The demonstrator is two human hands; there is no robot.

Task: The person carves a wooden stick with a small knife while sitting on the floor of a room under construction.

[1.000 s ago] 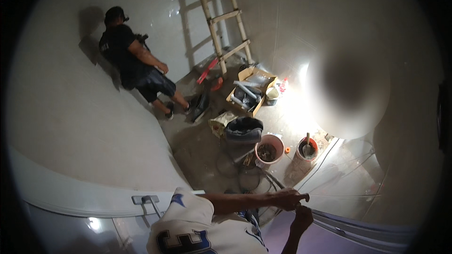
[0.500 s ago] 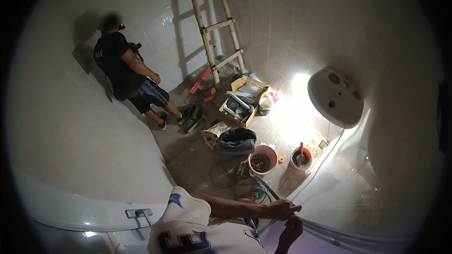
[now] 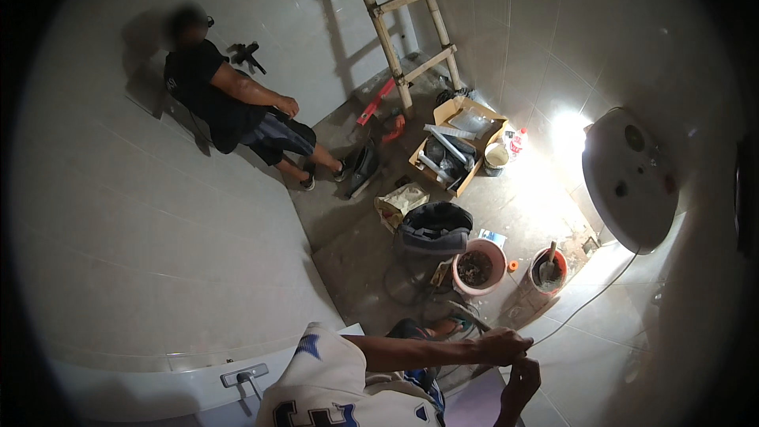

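Note:
My left hand point(image 3: 504, 346) is closed, reaching across from the short white sleeve on the left. A thin grey cable point(image 3: 587, 303) hangs from the underside of a white rounded water heater point(image 3: 632, 186) on the right wall and runs to its fingertips. My right hand point(image 3: 522, 383) is just below, also closed, its fingertips up against the left hand. What it pinches is too small to make out. Behind the left hand a slim, stick-like piece point(image 3: 468, 314) slants down; I cannot tell whether the hand touches it.
A pink bucket point(image 3: 499, 277) of debris and a bucket with a trowel point(image 3: 549, 263) stand in front of me. Beyond are a black tool bag point(image 3: 436, 239), a cardboard box point(image 3: 421, 160) of parts and a wooden ladder point(image 3: 386, 35). Another person point(image 3: 229, 95) stands at the left wall.
The view has swung, so the room's things sit farther right in the picture. My hands stay together at the cable. The other person has turned slightly, with one arm lowered in front.

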